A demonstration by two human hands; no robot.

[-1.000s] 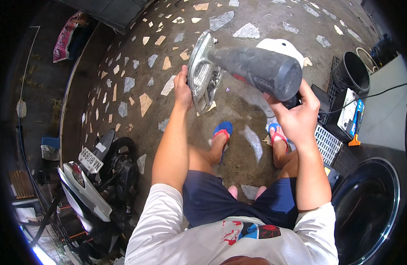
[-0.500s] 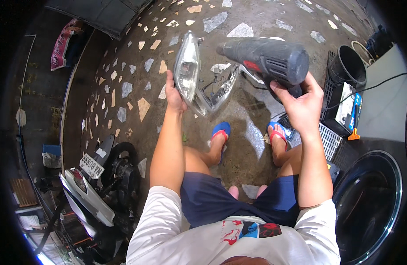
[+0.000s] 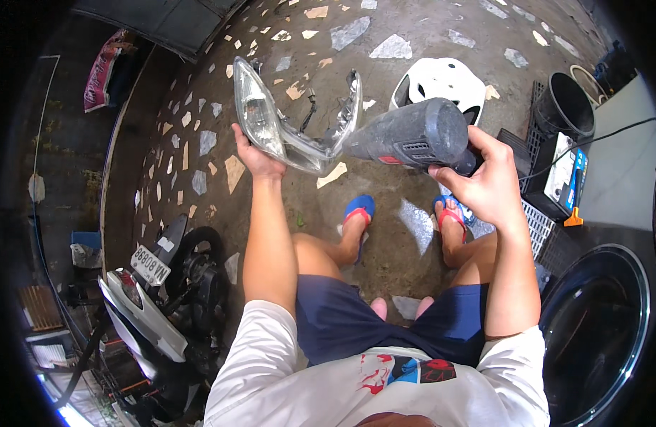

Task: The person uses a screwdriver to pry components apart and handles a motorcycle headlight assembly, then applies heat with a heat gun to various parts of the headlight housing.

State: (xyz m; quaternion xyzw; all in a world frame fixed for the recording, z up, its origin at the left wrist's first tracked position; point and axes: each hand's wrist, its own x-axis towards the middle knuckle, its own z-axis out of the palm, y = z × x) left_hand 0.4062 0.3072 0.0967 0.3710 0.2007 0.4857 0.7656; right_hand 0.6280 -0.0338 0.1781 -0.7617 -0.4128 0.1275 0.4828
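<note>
"While the left hand (image 3: 262,160) supports the clear, V-shaped headlight unit (image 3: 256,107), what does the right hand (image 3: 488,181) hold?"

"A dark heat gun (image 3: 413,135) with a red patch. Right hand closed round its grip, which the fingers mostly hide. Hands apart, one object each."

"Position of the headlight unit?"

"Raised above the stone-flecked floor (image 3: 388,285), ahead of the person, left of the heat gun. Left hand clamped on its lower left edge; fingers only partly visible. The V opens away from the person; dark wiring (image 3: 311,107) shows between its two sides."

"And the nozzle (image 3: 353,147)?"

"Directed left, at the unit's right side near the bend. Touching or not: cannot tell from this view."

"Surroundings?"

"White shell (image 3: 442,77) on the floor, just beyond the heat gun. At right, a black bucket (image 3: 553,122); nearer, a large glossy black basin (image 3: 645,320). At left, a motorcycle (image 3: 139,320) with white panels."
</note>
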